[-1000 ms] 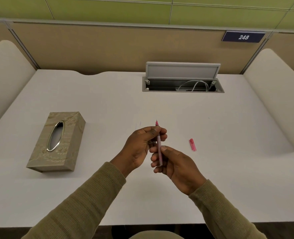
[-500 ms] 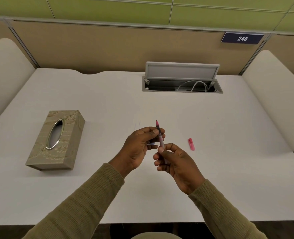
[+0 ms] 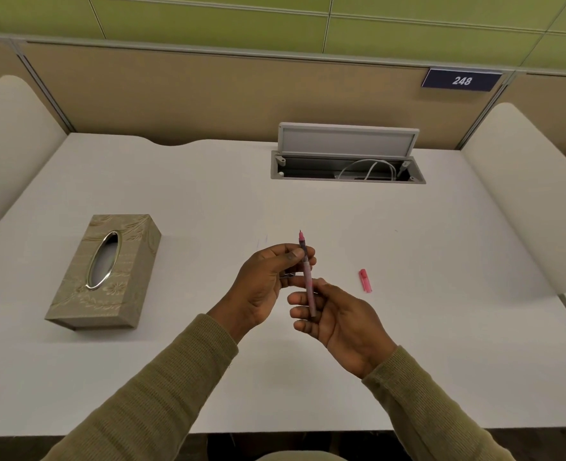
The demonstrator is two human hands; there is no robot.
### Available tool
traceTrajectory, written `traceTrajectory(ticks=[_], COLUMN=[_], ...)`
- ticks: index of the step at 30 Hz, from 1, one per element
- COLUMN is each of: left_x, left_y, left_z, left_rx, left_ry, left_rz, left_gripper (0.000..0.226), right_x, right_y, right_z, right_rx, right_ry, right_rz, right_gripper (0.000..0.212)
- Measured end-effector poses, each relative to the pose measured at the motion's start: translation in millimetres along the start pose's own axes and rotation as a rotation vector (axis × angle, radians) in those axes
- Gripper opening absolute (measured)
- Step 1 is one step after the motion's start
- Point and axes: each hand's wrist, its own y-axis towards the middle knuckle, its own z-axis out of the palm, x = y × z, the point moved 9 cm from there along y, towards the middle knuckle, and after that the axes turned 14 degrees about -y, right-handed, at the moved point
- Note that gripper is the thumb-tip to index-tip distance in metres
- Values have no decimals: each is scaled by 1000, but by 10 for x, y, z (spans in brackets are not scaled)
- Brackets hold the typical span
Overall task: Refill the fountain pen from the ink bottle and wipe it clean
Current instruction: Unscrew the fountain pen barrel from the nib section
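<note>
Above the white tabletop (image 3: 181, 194) of a partitioned desk, the slim pink plastic fountain pen (image 3: 307, 274) stands nib-up at centre, light, stiff and probably slippery, the left hand (image 3: 268, 281) pinching its grip section, the half-open right hand (image 3: 338, 319) cradling its barrel, its pink cap (image 3: 365, 280) at three o'clock.

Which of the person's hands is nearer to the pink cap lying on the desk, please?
Right. The right hand is just left of the pink cap, holding the pen's lower end; the left hand is farther left, beyond the pen.
</note>
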Motion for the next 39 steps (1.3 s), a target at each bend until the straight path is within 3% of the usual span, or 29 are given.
traceTrajectory(ticks=[6,12,16,24,29,35,39], left_x=[35,56,76,93,109,110,111], left_y=[5,-2,1,24,38,57,69], left_z=[21,41,23,33,17,23,35], left_rx=[4,5,-4,-4,-14,-18,-17], left_ry=[19,5,29,6,28,10,27], left_rz=[1,-3,-3,-9,-15,-19,-23], left_gripper=[24,23,24,23,25,24,25], right_x=[49,10,16,-7,27,-14,30], right_y=[-16,-38,-38,-26,-24,-3,-19], right_z=[-73,-38,-72,-73,-81,-93,-78], right_rx=[-82,-26,-52,-35,-69,-68,-72], right_ry=[-131,-52,-125,-66,-123,-79,-92], right_rz=[-47,-5,-37,-13,-45,-16,-45], right_gripper=[23,37,24,38,17,37,22])
